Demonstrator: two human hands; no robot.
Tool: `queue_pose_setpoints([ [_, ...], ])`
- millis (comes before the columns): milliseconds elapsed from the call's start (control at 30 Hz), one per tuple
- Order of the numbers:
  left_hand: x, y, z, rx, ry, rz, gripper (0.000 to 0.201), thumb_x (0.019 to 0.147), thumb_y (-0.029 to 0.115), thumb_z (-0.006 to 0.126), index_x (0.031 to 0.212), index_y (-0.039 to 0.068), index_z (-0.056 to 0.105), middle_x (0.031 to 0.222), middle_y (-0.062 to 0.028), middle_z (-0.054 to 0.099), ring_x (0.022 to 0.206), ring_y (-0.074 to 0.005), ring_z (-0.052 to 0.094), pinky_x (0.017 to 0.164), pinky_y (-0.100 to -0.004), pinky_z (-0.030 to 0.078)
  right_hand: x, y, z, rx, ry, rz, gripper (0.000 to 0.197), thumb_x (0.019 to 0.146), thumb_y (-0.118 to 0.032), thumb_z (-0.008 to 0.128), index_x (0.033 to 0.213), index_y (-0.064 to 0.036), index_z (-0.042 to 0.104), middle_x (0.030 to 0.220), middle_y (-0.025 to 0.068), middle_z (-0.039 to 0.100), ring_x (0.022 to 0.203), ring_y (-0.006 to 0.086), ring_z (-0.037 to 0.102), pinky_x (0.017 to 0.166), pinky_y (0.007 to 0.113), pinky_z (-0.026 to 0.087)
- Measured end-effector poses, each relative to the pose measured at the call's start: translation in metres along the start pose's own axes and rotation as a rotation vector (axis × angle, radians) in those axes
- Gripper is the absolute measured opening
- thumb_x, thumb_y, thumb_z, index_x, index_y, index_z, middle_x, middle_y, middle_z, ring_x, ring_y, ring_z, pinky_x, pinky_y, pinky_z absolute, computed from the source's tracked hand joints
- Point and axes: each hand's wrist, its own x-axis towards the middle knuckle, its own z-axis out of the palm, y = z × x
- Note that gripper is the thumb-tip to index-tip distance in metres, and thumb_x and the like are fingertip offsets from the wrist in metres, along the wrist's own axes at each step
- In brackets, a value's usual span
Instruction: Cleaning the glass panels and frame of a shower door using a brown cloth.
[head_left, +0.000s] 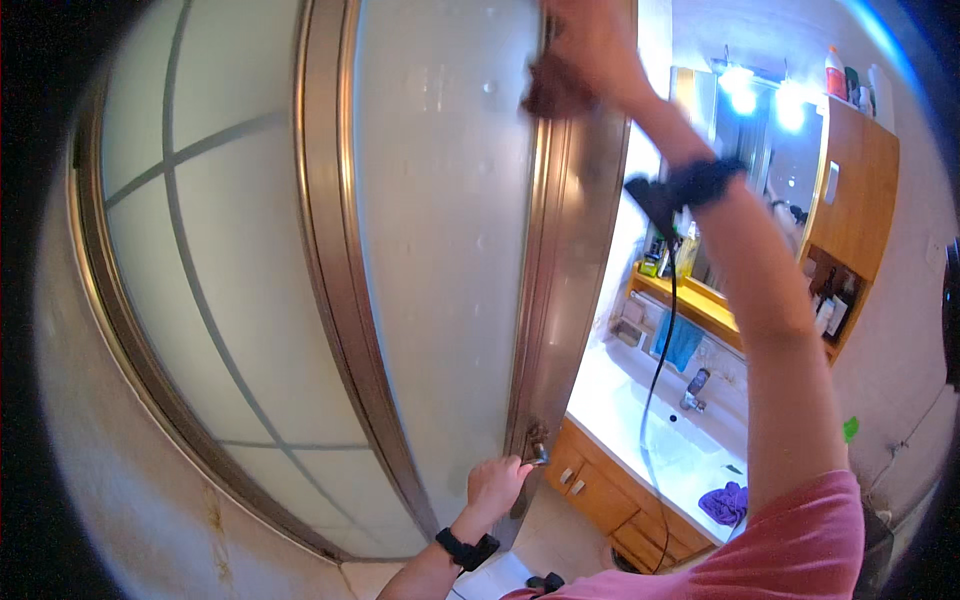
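The right hand [590, 45] is raised high, fingers closed on a dark brown cloth [553, 92] pressed against the frosted glass door [450, 250] near its top edge, beside the metal frame [560, 270]. The left hand [497, 485] is low, curled around the door handle [537, 447] at the frame's bottom. Beyond, a white counter [610, 400] holds a purple rag [727, 502] by the sink.

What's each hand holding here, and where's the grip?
Right hand presses a bunched dark cloth against the door frame. Left hand grips the door handle at the frame's edge.
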Motion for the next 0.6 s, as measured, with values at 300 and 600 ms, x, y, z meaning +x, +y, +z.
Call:
queue_pose_setpoints([
  [300, 0.010, -0.009, -0.017, -0.117, -0.342, -0.139, 0.039, 0.087, 0.043, 0.039, 0.085, 0.007, 0.055, 0.073, -0.0141, 0.060, 0.070, -0.0347, 0.059, 0.059, -0.0444, 0.045, -0.226, -0.115, 0.028, 0.544, -0.099, -1.193, 0.029, 0.069, -0.013, 0.058, 0.095, -0.0028, 0.061, 0.112, 0.0114, 0.053, 0.114, 0.0263, 0.043, 0.102, 0.042, 0.029],
  [600, -0.015, -0.052, 0.033, -0.153, -0.006, 0.165, 0.030, 0.085, 0.040, 0.045, 0.078, 0.011, 0.053, 0.066, -0.0145, 0.058, 0.059, -0.0333, 0.057, 0.050, -0.0436, 0.043, -0.004, -0.045, -0.032, 0.294, 0.264, -0.963, 0.031, 0.078, -0.010, 0.050, 0.109, -0.0100, 0.053, 0.123, 0.0107, 0.046, 0.117, 0.0252, 0.041, 0.102, 0.045, 0.029],
])
